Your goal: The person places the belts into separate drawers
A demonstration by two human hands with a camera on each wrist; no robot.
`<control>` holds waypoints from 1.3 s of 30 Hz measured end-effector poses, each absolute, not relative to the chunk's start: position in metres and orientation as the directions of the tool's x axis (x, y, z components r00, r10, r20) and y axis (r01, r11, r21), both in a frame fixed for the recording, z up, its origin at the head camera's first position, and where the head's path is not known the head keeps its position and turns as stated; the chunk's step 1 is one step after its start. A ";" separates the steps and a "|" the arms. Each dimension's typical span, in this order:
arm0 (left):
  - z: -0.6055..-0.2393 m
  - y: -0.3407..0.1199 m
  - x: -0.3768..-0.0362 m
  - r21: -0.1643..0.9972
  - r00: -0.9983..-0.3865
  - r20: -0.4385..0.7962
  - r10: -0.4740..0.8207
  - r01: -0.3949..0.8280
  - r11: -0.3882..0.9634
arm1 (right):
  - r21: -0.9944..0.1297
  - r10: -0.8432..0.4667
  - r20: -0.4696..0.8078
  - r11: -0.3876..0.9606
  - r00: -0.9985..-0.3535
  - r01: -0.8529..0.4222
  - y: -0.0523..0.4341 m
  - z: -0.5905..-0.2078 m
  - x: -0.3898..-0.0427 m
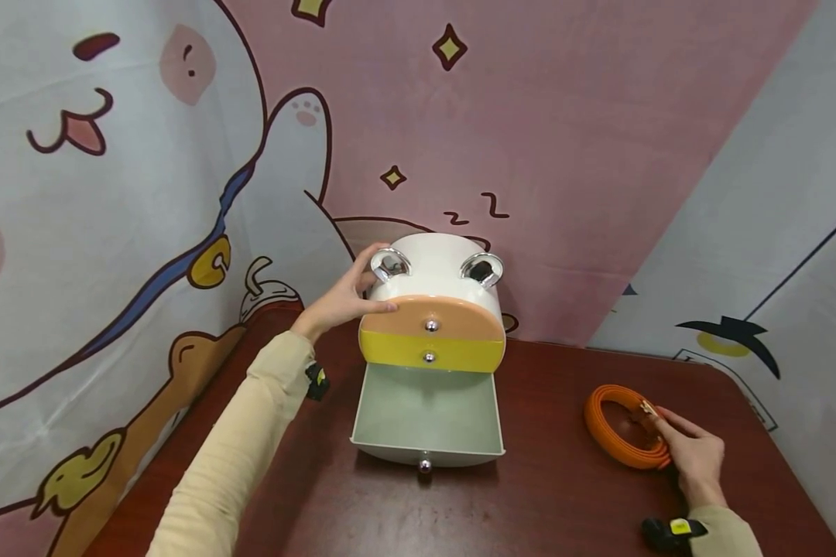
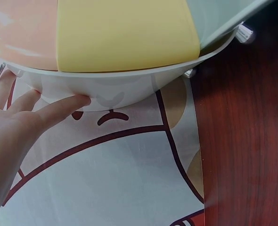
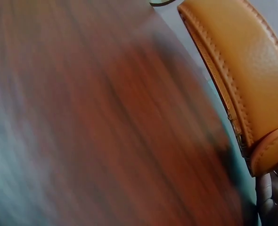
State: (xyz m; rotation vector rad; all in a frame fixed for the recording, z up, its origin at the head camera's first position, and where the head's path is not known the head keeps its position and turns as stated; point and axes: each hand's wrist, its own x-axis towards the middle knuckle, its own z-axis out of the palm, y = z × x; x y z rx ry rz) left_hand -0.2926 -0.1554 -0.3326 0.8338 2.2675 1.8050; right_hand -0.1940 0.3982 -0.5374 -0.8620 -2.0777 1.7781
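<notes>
A small drawer cabinet (image 1: 435, 267) with a white body and two shiny ear-like rings stands in the middle of the table in the head view. Its peach drawer (image 1: 397, 316) and yellow drawer (image 1: 397, 346) are closed, while the pale green bottom drawer (image 1: 428, 422) is pulled out and bare inside. My left hand (image 1: 341, 298) rests against the cabinet's left side, thumb at the peach front; fairly straight fingers (image 2: 63, 107) touch the white wall in the left wrist view. At the right, my right hand (image 1: 693, 452) pinches a coiled orange belt (image 1: 609, 433) near its metal buckle.
The dark red-brown wooden table (image 1: 529, 495) runs back to a cartoon-printed cloth (image 1: 564, 155), which hangs close behind the cabinet and along the left side. A black wrist device (image 1: 672, 534) sits by the right sleeve.
</notes>
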 end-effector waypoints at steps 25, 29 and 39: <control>-0.351 -0.160 -0.309 0.920 -0.843 0.249 0.476 0.360 0.155 | -0.991 0.507 -0.069 0.065 -0.859 0.118 0.349 -0.534 -0.197; -0.352 -0.159 -0.310 0.920 -0.840 0.251 0.481 0.361 0.151 | -0.992 0.488 -0.074 0.052 -0.870 0.114 0.342 -0.532 -0.197; -0.338 -0.155 -0.299 0.928 -0.838 0.232 0.493 0.343 0.147 | -0.989 0.464 -0.060 0.094 -0.884 0.116 0.321 -0.530 -0.198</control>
